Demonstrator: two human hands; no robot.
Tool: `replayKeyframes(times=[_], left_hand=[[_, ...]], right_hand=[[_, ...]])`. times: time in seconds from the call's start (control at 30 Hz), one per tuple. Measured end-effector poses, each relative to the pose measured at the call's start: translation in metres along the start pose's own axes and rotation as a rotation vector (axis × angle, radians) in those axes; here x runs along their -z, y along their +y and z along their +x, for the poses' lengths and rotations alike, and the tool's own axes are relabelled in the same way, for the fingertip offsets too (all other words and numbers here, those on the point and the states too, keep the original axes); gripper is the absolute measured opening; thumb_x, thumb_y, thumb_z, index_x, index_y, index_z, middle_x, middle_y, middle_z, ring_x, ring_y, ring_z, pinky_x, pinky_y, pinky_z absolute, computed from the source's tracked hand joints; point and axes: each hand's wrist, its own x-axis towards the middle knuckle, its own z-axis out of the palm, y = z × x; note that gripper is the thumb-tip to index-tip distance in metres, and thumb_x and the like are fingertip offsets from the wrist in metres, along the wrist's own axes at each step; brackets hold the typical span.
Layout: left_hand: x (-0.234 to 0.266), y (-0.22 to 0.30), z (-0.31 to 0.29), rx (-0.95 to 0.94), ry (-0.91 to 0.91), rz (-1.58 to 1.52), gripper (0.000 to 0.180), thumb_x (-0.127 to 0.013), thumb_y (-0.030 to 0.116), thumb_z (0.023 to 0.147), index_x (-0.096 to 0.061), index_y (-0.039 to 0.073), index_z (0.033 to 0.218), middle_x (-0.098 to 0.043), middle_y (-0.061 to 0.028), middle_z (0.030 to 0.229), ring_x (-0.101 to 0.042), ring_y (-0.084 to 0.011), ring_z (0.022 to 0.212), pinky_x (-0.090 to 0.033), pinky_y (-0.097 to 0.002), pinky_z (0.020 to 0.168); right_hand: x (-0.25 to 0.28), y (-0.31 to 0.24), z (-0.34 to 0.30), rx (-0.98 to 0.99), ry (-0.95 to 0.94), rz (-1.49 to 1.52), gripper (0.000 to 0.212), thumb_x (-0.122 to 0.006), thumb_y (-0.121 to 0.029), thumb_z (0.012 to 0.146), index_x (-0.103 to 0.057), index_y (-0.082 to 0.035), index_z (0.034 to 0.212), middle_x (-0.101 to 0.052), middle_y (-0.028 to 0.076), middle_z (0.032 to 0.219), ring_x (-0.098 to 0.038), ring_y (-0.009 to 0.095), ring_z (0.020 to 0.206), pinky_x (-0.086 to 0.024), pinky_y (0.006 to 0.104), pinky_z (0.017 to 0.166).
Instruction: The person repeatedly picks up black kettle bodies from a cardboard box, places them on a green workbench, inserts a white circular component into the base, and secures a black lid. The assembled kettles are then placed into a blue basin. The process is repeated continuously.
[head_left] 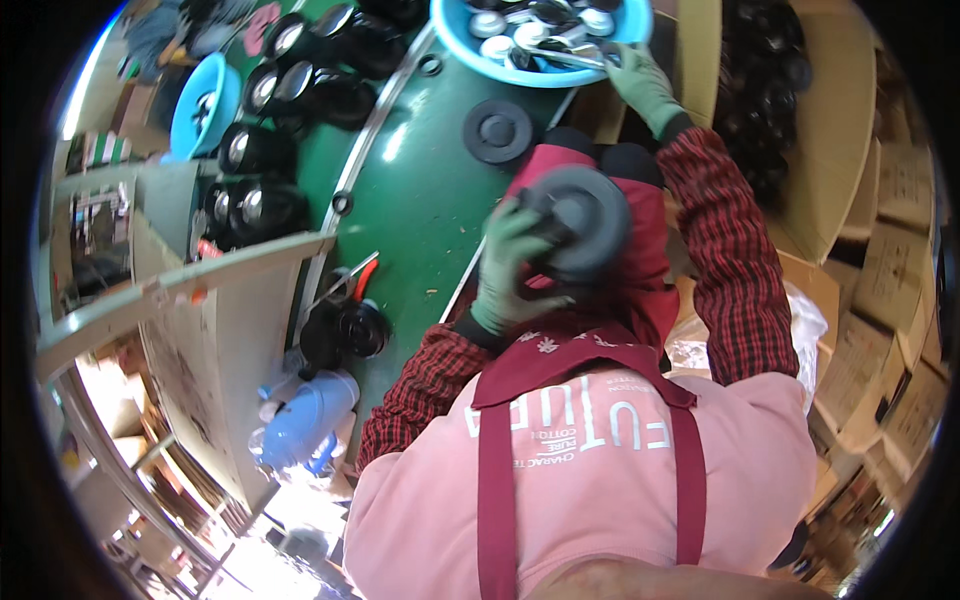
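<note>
My left hand, in a pale green glove, is closed on a dark round part with a raised disc in its middle. It is held above my lap, blurred a little by motion. My right hand, gloved alike, is at the right rim of a light blue basin. Its fingers are bent beside a long silvery piece; what they grip is too small to make out. The basin holds several white and black round parts. A flat black disc lies on the green table near the basin.
The green table has a metal rail along it. Several black rounded parts stand beyond it, near a smaller blue basin. A tool with orange handles and a blue bottle are at left. A carton of black parts stands right.
</note>
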Motion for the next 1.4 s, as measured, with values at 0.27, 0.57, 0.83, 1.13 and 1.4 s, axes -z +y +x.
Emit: replayKeyframes(times=[0.27,0.57,0.83,1.13,1.4], left_hand=[[0.091,-0.065,-0.027,0.948,0.292,-1.391,0.053,-0.062,0.030,0.097,-0.049,0.008,0.143,-0.059,-0.0095,0.139,-0.058,-0.0235,0.127,-0.049,-0.0424,0.107],[0.087,-0.096,-0.103,0.987,0.332,-1.040,0.054,-0.067,0.015,0.099,-0.041,0.005,0.146,-0.056,-0.0108,0.140,-0.060,-0.0230,0.125,-0.051,-0.0393,0.105],[0.103,-0.087,-0.079,0.842,0.680,0.060,0.068,-0.072,0.007,0.091,-0.038,0.001,0.149,-0.044,-0.0171,0.145,-0.046,-0.0285,0.134,-0.045,-0.0390,0.109],[0.130,-0.089,-0.031,0.368,-0.191,0.775,0.059,-0.091,0.043,0.070,-0.070,0.026,0.123,-0.038,-0.0145,0.161,-0.031,-0.0445,0.147,-0.029,-0.0553,0.118],[0.133,-0.096,-0.038,0.385,-0.163,0.702,0.062,-0.094,0.041,0.068,-0.069,0.025,0.122,-0.044,-0.0130,0.154,-0.035,-0.0429,0.146,-0.037,-0.0520,0.116]], right_hand=[[0.060,-0.160,-0.144,0.358,-0.710,1.123,0.078,-0.076,-0.009,0.086,-0.041,-0.005,0.155,-0.048,0.014,0.151,-0.045,0.024,0.143,-0.038,0.0374,0.118],[-0.001,-0.208,-0.184,0.035,-0.556,0.789,0.054,-0.078,-0.008,0.084,-0.059,0.002,0.134,-0.069,0.017,0.117,-0.070,0.023,0.106,-0.055,0.0341,0.091],[-0.048,-0.225,-0.179,0.040,-0.442,0.722,0.041,-0.079,-0.013,0.082,-0.064,0.001,0.117,-0.065,0.018,0.128,-0.068,0.033,0.104,-0.055,0.0376,0.088],[-0.018,-0.188,-0.108,0.071,-0.556,0.749,0.050,-0.080,-0.026,0.086,-0.063,-0.004,0.128,-0.061,0.018,0.134,-0.061,0.036,0.123,-0.050,0.0404,0.100],[-0.121,0.009,0.089,0.246,-0.248,-0.560,0.069,-0.068,-0.044,0.087,-0.052,-0.006,0.142,-0.057,0.022,0.130,-0.054,0.036,0.120,-0.042,0.0507,0.104]])
